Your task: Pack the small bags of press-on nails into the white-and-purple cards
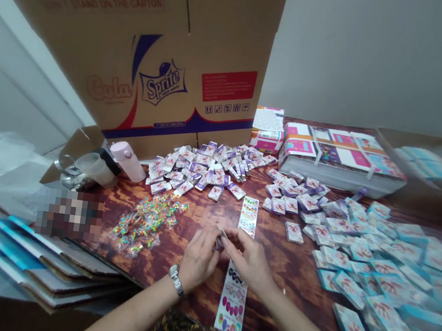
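Note:
Both of my hands meet over the middle of the table, fingers closed around a small box (220, 240), mostly hidden by them. My left hand (201, 255), with a silver watch on its wrist, grips it from the left. From the other side, my right hand (247, 256) pinches it with thumb and fingers. Under the hands lies a long sticker strip (233, 303) printed with rows of colourful nail shapes. Left of my hands is a pile of small clear-wrapped, multicoloured pieces (144, 220). Small purple-and-white boxes (204, 169) are heaped beyond.
Many blue-and-white little boxes (378, 267) spread over the right side. A large Sprite carton (186, 58) stands at the back, a pink bottle (127, 161) before it. Strapped printed sheets (340, 154) lie back right, near an open carton (417, 186). Flattened cardboard (49, 262) juts in at left.

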A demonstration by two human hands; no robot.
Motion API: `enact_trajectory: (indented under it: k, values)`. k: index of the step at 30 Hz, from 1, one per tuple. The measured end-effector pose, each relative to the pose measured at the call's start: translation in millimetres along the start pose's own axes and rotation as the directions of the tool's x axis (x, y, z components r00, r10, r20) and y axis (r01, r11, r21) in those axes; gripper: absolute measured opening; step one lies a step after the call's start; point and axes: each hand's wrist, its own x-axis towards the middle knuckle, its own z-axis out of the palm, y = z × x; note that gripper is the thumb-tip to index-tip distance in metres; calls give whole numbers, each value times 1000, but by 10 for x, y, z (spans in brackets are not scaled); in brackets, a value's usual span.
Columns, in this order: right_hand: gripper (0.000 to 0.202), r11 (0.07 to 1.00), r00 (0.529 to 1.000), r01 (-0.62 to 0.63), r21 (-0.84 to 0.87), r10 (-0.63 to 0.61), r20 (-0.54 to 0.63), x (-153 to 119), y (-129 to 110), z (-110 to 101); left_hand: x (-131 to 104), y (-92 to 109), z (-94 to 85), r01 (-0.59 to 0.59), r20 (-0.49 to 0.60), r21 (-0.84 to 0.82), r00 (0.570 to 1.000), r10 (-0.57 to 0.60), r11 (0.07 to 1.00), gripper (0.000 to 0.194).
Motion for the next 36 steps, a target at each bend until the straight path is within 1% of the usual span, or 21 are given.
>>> enact_trajectory:
  k: [5, 7, 8, 10, 13, 16, 18, 20, 22, 24, 25, 26, 27, 28, 29, 30, 31, 32, 34, 35, 36]
  values:
    - [18, 967, 988, -143, 212, 152, -25, 2, 54, 83, -37, -4, 35, 22, -14, 77, 1000, -21, 997, 48]
    - [17, 959, 980, -172, 224, 189, -55, 9, 77, 104, -48, -6, 71, 39, -35, 89, 999, -36, 995, 52]
    - [16, 966, 979, -170, 194, 188, -76, 10, 81, 108, -50, -8, 88, 46, -38, 93, 998, -43, 995, 54]
    - [14, 988, 983, -134, 78, 143, -113, 5, 66, 108, -46, -8, 113, 55, -37, 108, 998, -51, 993, 56]
    - [17, 992, 988, -31, -123, 12, -154, -38, 8, 115, -26, 6, 123, 47, -44, 146, 998, -41, 988, 56]
    - [27, 954, 977, 117, -276, -161, -140, -117, -32, 164, -5, 26, 127, 49, -65, 163, 997, -39, 985, 57]
    - [35, 926, 961, 196, -323, -248, -126, -174, -31, 208, 3, 30, 147, 60, -65, 150, 997, -51, 987, 58]
    - [39, 931, 961, 199, -307, -247, -126, -213, -11, 230, 10, 28, 183, 79, -55, 125, 996, -72, 989, 58]
    - [38, 961, 978, 143, -239, -174, -114, -209, 33, 197, 27, 32, 221, 104, -32, 81, 994, -101, 991, 59]
    - [32, 986, 993, 67, -150, -80, -82, -136, 118, 74, 62, 51, 241, 115, 20, 17, 993, -115, 993, 61]
    - [28, 995, 996, 26, -101, -35, -80, -70, 178, -30, 82, 65, 242, 110, 54, -12, 993, -110, 994, 63]
    - [24, 999, 995, -16, -50, 10, -101, 16, 247, -162, 101, 81, 239, 103, 87, -29, 991, -101, 994, 66]
    - [23, 998, 987, -62, 5, 62, -151, 118, 321, -319, 113, 96, 234, 93, 116, -34, 989, -89, 995, 68]
    - [26, 991, 956, -102, 90, 122, -267, 229, 397, -492, 117, 107, 232, 81, 144, -26, 987, -76, 996, 70]
    - [32, 976, 894, -124, 176, 187, -406, 343, 470, -671, 109, 114, 235, 66, 175, -11, 982, -63, 998, 69]
    - [40, 963, 803, -125, 240, 240, -546, 450, 535, -841, 87, 114, 246, 47, 214, 4, 976, -47, 999, 65]
    - [46, 961, 756, -125, 246, 253, -604, 540, 591, -988, 54, 109, 267, 23, 258, 17, 966, -27, 1000, 60]
    - [49, 961, 741, -132, 245, 260, -620, 605, 635, -1102, 11, 100, 295, -3, 302, 27, 953, -5, 1000, 55]
    - [53, 956, 733, -161, 244, 282, -619, 638, 686, -1202, -91, 74, 365, -44, 371, 53, 928, 22, 998, 48]
    - [55, 956, 751, -179, 232, 285, -595, 603, 698, -1187, -141, 61, 401, -57, 390, 69, 920, 25, 996, 47]
    - [55, 965, 802, -191, 178, 258, -539, 539, 704, -1137, -185, 50, 432, -63, 399, 87, 917, 23, 994, 48]
